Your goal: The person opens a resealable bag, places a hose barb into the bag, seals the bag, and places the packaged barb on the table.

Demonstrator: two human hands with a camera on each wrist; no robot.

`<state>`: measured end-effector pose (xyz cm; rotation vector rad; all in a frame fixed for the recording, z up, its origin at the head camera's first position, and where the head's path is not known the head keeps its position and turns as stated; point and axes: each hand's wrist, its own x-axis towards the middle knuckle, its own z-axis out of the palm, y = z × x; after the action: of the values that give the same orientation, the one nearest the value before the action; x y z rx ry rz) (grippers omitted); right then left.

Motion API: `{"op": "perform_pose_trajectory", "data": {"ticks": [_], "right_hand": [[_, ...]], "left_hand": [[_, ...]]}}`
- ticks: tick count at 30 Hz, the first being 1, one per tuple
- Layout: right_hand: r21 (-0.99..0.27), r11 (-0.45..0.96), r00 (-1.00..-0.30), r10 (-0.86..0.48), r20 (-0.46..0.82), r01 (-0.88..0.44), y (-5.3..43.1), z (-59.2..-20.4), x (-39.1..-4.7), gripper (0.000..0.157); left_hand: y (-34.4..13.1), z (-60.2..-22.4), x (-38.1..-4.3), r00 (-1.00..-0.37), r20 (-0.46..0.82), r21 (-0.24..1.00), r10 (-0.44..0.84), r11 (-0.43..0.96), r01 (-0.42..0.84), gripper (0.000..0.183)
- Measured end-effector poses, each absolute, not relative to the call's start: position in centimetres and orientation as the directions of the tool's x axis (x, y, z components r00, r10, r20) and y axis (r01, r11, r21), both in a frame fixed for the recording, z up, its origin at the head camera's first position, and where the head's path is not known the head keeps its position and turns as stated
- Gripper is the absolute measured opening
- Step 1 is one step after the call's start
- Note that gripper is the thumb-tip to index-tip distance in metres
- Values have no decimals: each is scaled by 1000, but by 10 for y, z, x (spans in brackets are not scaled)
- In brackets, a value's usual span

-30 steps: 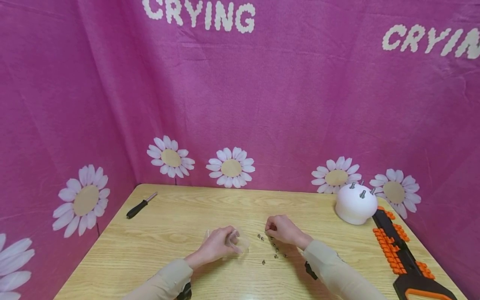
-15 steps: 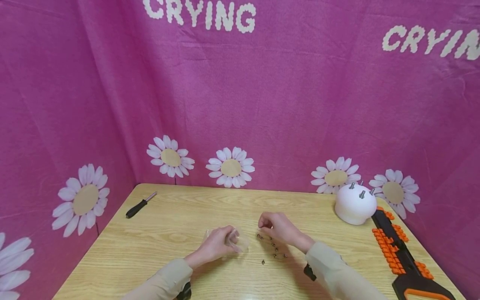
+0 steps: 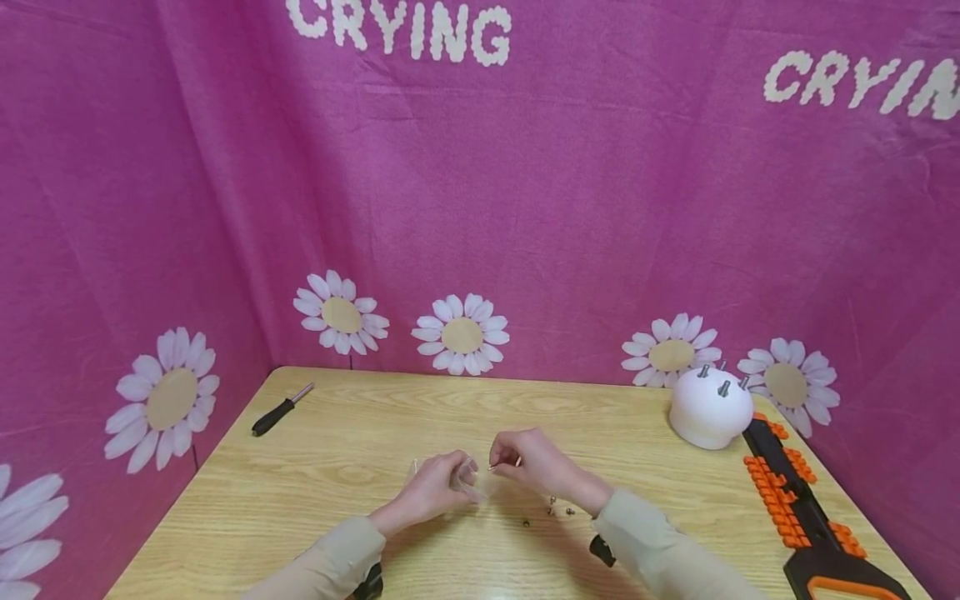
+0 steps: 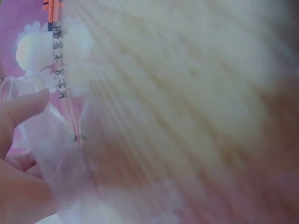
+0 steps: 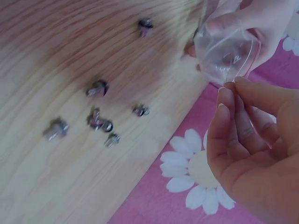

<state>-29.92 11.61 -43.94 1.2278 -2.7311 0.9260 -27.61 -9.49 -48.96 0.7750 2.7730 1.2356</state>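
Note:
My left hand [image 3: 435,485] holds a clear plastic bag [image 5: 226,58], its mouth spread and facing right. At that mouth my right hand [image 3: 536,462] pinches a small silvery piece between thumb and fingertips; it looks like a screw, mostly covered by the fingers. In the right wrist view the fingertips [image 5: 228,88] come right up to the bag's edge. Several small metal screws [image 5: 97,88] with dark washers lie scattered on the wooden table, below the right forearm in the head view. The left wrist view is hazy, with the bag close across it.
Far left on the table [image 3: 360,425] lies a black-handled screwdriver [image 3: 273,417]. A white rounded piece [image 3: 711,408] with metal bolts sticking up stands at the back right. Beside it a long black and orange frame [image 3: 795,492] runs along the right edge. Pink cloth hangs behind.
My right hand has lifted a small silvery piece from among the screws and carried it left to the bag's mouth. The left hand and bag have stayed in place.

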Motion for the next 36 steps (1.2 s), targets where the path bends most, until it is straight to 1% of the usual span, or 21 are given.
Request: {"op": "perform_pose_trajectory", "data": {"ticks": [5, 11, 17, 25, 32, 36], "right_hand": [[-531, 511, -689, -693, 211, -676, 112, -440, -298, 5], [-548, 494, -688, -689, 228, -676, 117, -438, -299, 3], [-542, 520, -716, -653, 246, -660, 134, -438, -304, 6], [-534, 587, -772, -594, 226, -608, 163, -448, -311, 5], [-506, 620, -785, -577, 224, -600, 180, -462, -313, 9], [-506, 636, -796, -573, 196, -582, 186, -470, -316, 12]], "left_hand": [[-94, -490, -276, -879, 185, 703, 440, 565, 431, 33], [-93, -491, -278, -878, 194, 703, 438, 562, 435, 32], [-93, -488, -277, -878, 195, 713, 437, 551, 433, 31], [-92, -487, -275, -881, 192, 716, 432, 553, 427, 28], [-92, -488, -274, -889, 169, 724, 425, 558, 405, 28], [-92, -487, -274, -887, 168, 725, 429, 556, 406, 28]]}}
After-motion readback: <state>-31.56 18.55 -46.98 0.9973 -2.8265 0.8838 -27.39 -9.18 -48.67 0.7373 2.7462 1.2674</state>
